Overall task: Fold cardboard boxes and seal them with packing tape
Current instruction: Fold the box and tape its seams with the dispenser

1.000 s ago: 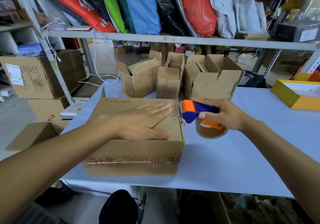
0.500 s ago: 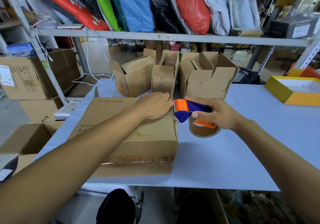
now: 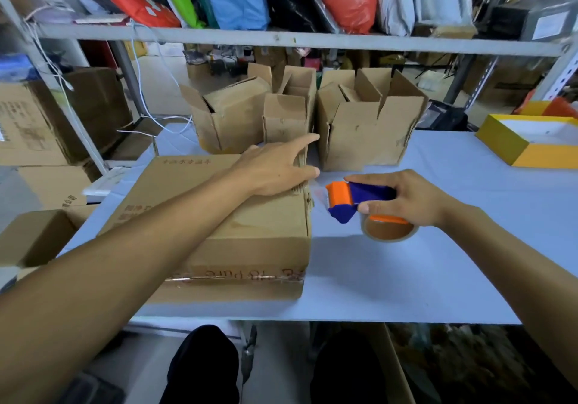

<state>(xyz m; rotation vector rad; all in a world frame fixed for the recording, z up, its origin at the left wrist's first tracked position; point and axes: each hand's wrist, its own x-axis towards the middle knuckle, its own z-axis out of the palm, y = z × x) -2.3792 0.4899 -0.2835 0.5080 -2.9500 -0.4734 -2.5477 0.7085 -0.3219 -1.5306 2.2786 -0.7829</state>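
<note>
Box: our left hand presses flat at 3 o'clock edge; right hand grips dispenser. Sealing; next, tear tape.

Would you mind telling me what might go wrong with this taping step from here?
The left hand rests only at the big box's far right corner, so the box might slide when taping starts. The tape dispenser in the right hand hangs off the box's right edge, so a strip could start crooked. The open boxes stand close behind and could get bumped.
</note>
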